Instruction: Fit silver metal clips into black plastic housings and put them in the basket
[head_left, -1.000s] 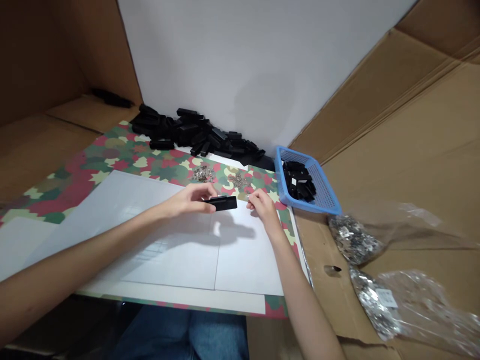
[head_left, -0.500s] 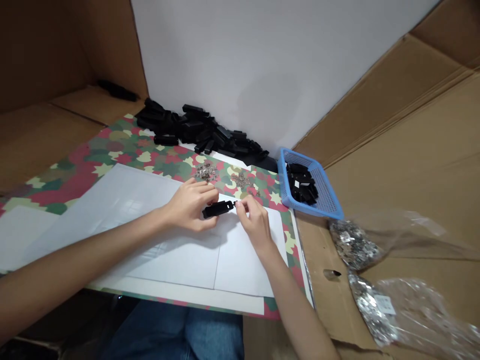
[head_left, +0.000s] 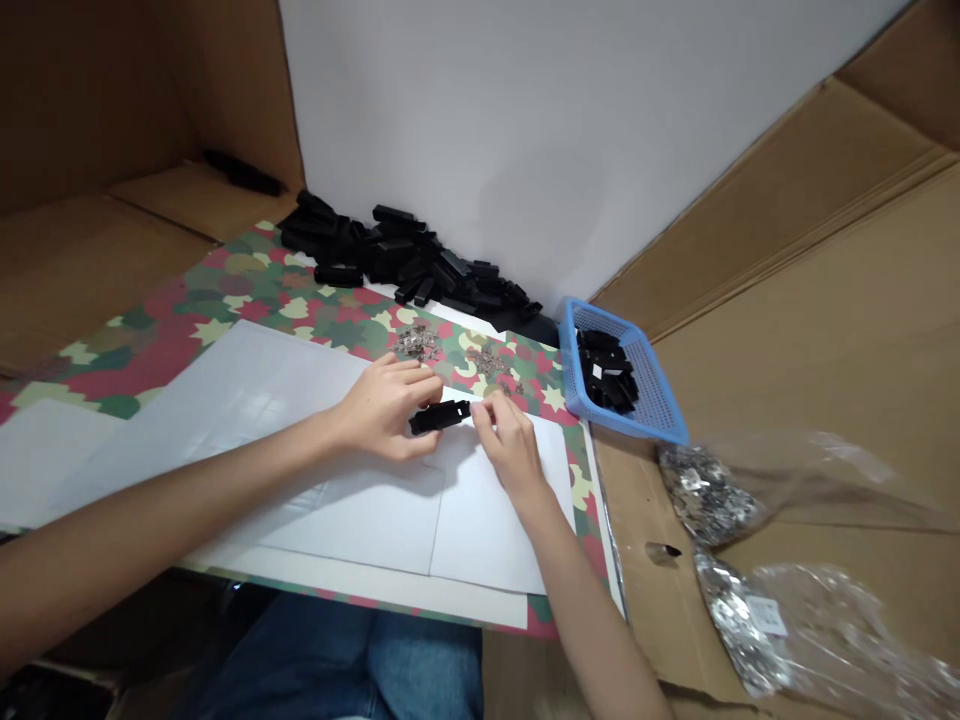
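My left hand (head_left: pixel 394 408) is closed round a long black plastic housing (head_left: pixel 441 416), thumb on the near side and fingers on the far side. The housing lies slantwise just over the white sheets, its notched end facing right. At that end my right hand (head_left: pixel 508 440) has thumb and forefinger pinched together, the fingertips touching or very close to the housing. Whatever sits in this pinch is too small and hidden to make out. Beyond my hands are a small heap of shiny metal bits (head_left: pixel 417 342) and a second heap of tiny brownish metal parts (head_left: pixel 486 361).
Black housings (head_left: pixel 405 262) are piled along the white wall. A blue basket (head_left: pixel 658 385) at the right holds more black parts. Plastic bags of metal pieces (head_left: pixel 709 495) lie on cardboard farther right. White sheets (head_left: pixel 360 520) cover part of the camouflage-patterned table (head_left: pixel 247 285).
The narrow gap between my right fingertips and the housing's end has closed. The view has shifted slightly; both hands otherwise keep their places.
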